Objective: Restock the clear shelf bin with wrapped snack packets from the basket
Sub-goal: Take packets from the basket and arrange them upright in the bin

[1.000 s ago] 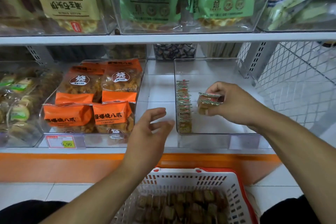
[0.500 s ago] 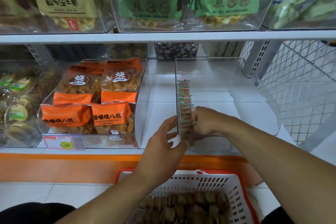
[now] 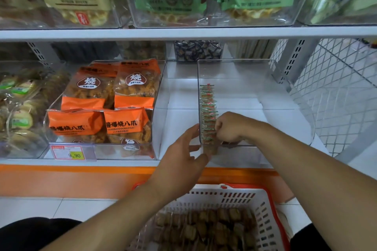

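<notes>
Reaching into the clear shelf bin [image 3: 285, 91], the right hand [image 3: 230, 126] had its fingers curled against the near end of the row of wrapped snack packets [image 3: 208, 112]; whether it pinched a packet could not be told. The row stood on edge along the bin's left wall, running from mid-depth to the front. The left hand [image 3: 183, 161] lay outside that wall at the front corner, fingers straight and spread, fingertips touching the clear wall just beside the packets. The white basket [image 3: 263, 210] sat below the shelf, near the person, holding more brown packets. Orange snack bags [image 3: 114, 104] filled the neighbouring bin to the left.
</notes>
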Available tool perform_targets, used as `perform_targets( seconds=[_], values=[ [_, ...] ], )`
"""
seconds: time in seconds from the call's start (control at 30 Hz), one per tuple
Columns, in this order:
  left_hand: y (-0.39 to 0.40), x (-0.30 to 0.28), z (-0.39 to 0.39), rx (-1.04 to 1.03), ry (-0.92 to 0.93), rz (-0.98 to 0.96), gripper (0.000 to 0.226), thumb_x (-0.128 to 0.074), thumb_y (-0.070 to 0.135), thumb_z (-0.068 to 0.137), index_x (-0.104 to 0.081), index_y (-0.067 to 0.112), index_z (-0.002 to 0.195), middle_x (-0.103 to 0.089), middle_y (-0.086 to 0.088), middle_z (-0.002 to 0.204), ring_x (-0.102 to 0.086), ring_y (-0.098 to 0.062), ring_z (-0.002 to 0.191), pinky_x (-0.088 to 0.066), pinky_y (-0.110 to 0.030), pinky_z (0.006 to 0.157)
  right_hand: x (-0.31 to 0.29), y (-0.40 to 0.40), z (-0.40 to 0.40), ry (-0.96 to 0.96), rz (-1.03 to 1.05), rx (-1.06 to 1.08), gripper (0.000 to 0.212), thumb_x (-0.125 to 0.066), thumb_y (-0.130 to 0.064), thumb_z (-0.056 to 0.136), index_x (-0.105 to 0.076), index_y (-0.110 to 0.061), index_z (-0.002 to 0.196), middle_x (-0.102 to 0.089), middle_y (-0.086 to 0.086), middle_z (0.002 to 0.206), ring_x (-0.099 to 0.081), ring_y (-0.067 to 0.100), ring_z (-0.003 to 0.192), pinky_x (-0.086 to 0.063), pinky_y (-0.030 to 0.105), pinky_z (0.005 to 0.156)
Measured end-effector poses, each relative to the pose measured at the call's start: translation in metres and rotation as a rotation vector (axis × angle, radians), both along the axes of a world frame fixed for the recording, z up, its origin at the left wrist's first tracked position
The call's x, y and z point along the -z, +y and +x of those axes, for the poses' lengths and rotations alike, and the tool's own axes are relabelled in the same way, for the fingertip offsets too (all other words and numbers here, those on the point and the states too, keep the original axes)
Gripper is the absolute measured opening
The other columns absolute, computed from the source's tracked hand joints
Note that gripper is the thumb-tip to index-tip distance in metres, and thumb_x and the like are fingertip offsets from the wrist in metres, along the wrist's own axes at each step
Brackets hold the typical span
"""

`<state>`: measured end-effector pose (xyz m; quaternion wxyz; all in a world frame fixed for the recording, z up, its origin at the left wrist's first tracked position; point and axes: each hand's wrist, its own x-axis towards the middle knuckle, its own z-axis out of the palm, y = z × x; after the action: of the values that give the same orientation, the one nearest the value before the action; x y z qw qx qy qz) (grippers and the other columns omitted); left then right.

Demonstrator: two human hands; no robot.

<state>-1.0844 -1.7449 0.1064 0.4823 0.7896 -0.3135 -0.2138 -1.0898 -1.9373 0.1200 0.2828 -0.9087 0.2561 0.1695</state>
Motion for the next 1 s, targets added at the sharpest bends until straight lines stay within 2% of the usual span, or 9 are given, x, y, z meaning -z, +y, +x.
perform_targets(
  seconds=[0.13,0.3,0.43,0.5,0.6,0.67,0.73,0.83,1.0],
  values=[
    [0.011,-0.001,0.006,-0.034,-0.065,0.055,0.064,-0.069,0.024,0.095,-0.038,0.036,0.150,-0.050,0.024,0.140,-0.056,0.001,0.119,-0.053,-0.022,0.094,-0.019,-0.004,-0.012,-0.129,-0.067,0.035,0.016,-0.075,-0.015,0.085,-0.067,-0.014,0.099,-0.068,0.006,0.103,-0.064,0.020,0.088,-0.050,0.025,0.061],
    [0.025,0.000,0.007,-0.081,-0.138,0.076,0.030,-0.051,0.005,0.101,-0.061,0.029,0.116,-0.068,0.012,0.111,-0.066,0.004,0.088,-0.053,-0.021,0.059,-0.036,0.019,-0.045,-0.902,-0.094,0.062,0.023,-0.069,-0.007,0.086,-0.059,-0.027,0.090,-0.064,-0.013,0.090,-0.062,0.004,0.080,-0.048,0.014,0.068],
    [0.034,0.039,0.014,0.123,-0.065,0.232,0.027,-0.056,0.006,0.098,-0.067,0.029,0.088,-0.072,0.002,0.091,-0.071,-0.019,0.076,-0.057,-0.041,0.063,0.005,0.065,-0.071,-1.086,-0.083,-0.149,0.015,-0.062,-0.013,0.080,-0.057,-0.027,0.084,-0.057,-0.015,0.084,-0.059,0.007,0.073,-0.047,0.020,0.063],
    [0.040,0.080,0.009,0.230,-0.064,0.402,0.022,-0.064,0.010,0.095,-0.063,0.029,0.084,-0.072,-0.003,0.101,-0.066,-0.020,0.082,-0.050,-0.032,0.069,0.051,0.081,-0.082,-0.938,-0.166,-0.272,0.014,-0.060,-0.017,0.079,-0.056,-0.029,0.085,-0.055,-0.012,0.088,-0.058,0.009,0.074,-0.045,0.029,0.061],
    [0.058,0.145,-0.003,0.189,0.058,0.532,0.019,-0.068,-0.006,0.087,-0.074,0.008,0.097,-0.072,-0.012,0.110,-0.067,-0.025,0.101,-0.050,-0.027,0.087,0.136,0.085,-0.104,-0.319,-0.228,-0.464,0.018,-0.057,-0.019,0.087,-0.063,-0.027,0.101,-0.066,-0.004,0.113,-0.064,0.023,0.104,-0.049,0.034,0.077],
    [0.070,0.178,-0.007,0.060,0.225,0.493,0.028,-0.075,-0.018,0.073,-0.073,0.004,0.090,-0.074,-0.015,0.095,-0.071,-0.016,0.083,-0.053,-0.019,0.076,0.191,0.083,-0.129,-0.021,-0.163,-0.413,0.034,-0.055,-0.016,0.090,-0.065,-0.023,0.121,-0.061,0.006,0.135,-0.056,0.029,0.125,-0.049,0.039,0.098],
    [0.077,0.210,-0.016,0.061,0.222,0.602,0.030,-0.076,-0.005,0.078,-0.068,0.022,0.089,-0.069,0.000,0.090,-0.068,-0.004,0.076,-0.049,-0.008,0.066,0.235,0.082,-0.152,0.065,-0.075,-0.322,0.038,-0.054,-0.017,0.090,-0.060,-0.019,0.128,-0.052,0.011,0.140,-0.050,0.035,0.129,-0.048,0.043,0.101],
    [0.077,0.263,-0.034,0.127,0.123,0.787,0.040,-0.066,0.019,0.095,-0.059,0.019,0.134,-0.058,-0.009,0.138,-0.057,-0.028,0.126,-0.047,-0.031,0.104,0.277,0.079,-0.162,0.135,-0.066,-0.362,0.050,-0.055,-0.019,0.091,-0.049,-0.025,0.140,-0.041,0.004,0.147,-0.035,0.032,0.140,-0.046,0.049,0.103],
    [0.068,0.319,-0.045,0.491,-0.089,0.932,0.092,-0.075,0.053,0.083,-0.024,0.035,0.157,-0.012,-0.018,0.166,-0.011,-0.040,0.153,-0.024,-0.054,0.121,0.317,0.067,-0.142,0.301,0.020,-0.324,0.069,-0.054,-0.030,0.096,-0.024,-0.026,0.158,-0.017,0.001,0.165,-0.013,0.034,0.152,-0.030,0.052,0.119]
  ],
)
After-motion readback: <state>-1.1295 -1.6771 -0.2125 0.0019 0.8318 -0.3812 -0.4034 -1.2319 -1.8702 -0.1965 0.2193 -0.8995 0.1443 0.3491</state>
